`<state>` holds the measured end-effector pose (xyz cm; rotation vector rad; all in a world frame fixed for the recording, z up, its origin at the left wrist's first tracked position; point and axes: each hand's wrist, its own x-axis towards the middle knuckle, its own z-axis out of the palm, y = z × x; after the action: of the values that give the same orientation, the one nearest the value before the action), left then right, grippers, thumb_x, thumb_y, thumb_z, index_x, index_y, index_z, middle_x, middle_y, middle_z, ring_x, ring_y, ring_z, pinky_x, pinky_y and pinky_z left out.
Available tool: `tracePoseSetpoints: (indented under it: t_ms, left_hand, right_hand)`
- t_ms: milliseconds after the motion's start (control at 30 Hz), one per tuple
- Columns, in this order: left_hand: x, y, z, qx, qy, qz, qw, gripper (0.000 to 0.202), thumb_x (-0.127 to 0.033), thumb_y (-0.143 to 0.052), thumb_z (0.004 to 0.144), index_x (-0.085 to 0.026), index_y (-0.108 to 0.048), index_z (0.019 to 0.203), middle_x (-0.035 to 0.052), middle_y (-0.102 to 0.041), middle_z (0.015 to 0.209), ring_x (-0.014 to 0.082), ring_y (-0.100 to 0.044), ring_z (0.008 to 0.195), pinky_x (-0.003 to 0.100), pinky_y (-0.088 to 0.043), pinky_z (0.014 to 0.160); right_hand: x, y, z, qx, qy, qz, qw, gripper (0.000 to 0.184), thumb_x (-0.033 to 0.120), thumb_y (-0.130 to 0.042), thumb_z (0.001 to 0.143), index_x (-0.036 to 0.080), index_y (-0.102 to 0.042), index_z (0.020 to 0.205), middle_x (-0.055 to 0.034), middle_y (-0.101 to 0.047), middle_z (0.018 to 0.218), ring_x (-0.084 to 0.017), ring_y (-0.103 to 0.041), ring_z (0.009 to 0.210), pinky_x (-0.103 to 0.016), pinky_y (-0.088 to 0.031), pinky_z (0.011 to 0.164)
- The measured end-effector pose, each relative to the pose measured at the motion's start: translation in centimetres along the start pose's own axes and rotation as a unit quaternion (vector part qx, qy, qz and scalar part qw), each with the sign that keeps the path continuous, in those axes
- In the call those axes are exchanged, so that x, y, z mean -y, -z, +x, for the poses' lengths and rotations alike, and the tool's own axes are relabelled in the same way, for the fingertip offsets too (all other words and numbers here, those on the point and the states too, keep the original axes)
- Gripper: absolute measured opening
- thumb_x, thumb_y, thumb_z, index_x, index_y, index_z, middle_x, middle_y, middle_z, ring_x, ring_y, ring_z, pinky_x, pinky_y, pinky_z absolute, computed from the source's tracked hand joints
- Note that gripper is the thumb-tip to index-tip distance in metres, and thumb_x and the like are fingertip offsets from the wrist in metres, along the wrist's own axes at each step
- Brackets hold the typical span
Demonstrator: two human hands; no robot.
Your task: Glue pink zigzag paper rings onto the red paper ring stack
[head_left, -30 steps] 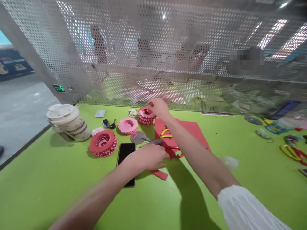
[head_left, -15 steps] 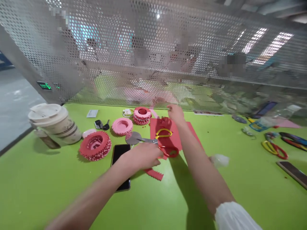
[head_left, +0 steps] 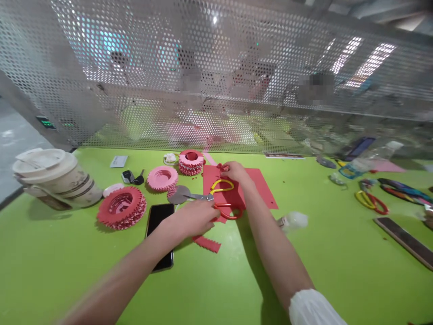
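Observation:
My left hand [head_left: 196, 216] is low over the table with its fingers curled at the red handle loop of a pair of scissors [head_left: 223, 185]; the fingertips are partly hidden. The scissors have one yellow and one red loop, and their blades point left. Beneath them lies a sheet of red paper [head_left: 259, 189]. At its far edge my right hand [head_left: 235, 172] pinches small crumpled red paper scraps [head_left: 221, 167]. A red strip with a zigzag edge [head_left: 207, 243] rests below my left hand. My left forearm crosses above a black phone [head_left: 158, 219].
Zigzag-edged paper rings stand in a red stack [head_left: 122, 207], a pink stack [head_left: 162, 178] and a mixed stack [head_left: 191, 162]. A lidded cup [head_left: 64, 180], keys [head_left: 132, 177] and a small bottle [head_left: 294, 221] are nearby. More scissors [head_left: 370, 201] lie right, and a perforated screen [head_left: 216, 113] rises behind.
My right hand has come down and back from the screen side onto the red scraps, now pinching them. My left hand stays by the scissors. The whole view has shifted slightly.

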<state>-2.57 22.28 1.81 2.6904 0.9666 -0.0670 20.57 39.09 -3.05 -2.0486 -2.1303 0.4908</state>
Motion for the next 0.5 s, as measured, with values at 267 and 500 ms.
tracePoseSetpoints:
  t_ms: [267, 500]
  left_hand:
    - [0.6, -0.4, 0.1, 0.0, 0.002, -0.013, 1.0, 0.017, -0.019, -0.06, 0.103, -0.021, -0.077, 0.105, 0.0092, -0.079, 0.114, 0.0291, -0.078, 0.099, 0.037, -0.059, 0.078]
    - [1.1, 0.4, -0.2, -0.007, 0.004, -0.021, 1.0, 0.021, -0.021, -0.058, 0.106, -0.021, -0.077, 0.114, 0.01, -0.079, 0.117, 0.0297, -0.078, 0.106, 0.039, -0.06, 0.086]
  right_hand:
    - [1.0, -0.7, 1.6, -0.093, 0.045, 0.007, 0.995, 0.042, 0.04, -0.075, 0.108, 0.02, -0.068, 0.145, -0.0127, -0.07, 0.146, -0.029, -0.074, 0.123, -0.052, -0.065, 0.102]
    - [1.5, -1.1, 2.1, -0.08, 0.079, -0.007, 0.994, 0.039, 0.04, -0.074, 0.108, 0.02, -0.07, 0.141, -0.0123, -0.071, 0.144, -0.028, -0.074, 0.122, -0.051, -0.065, 0.102]
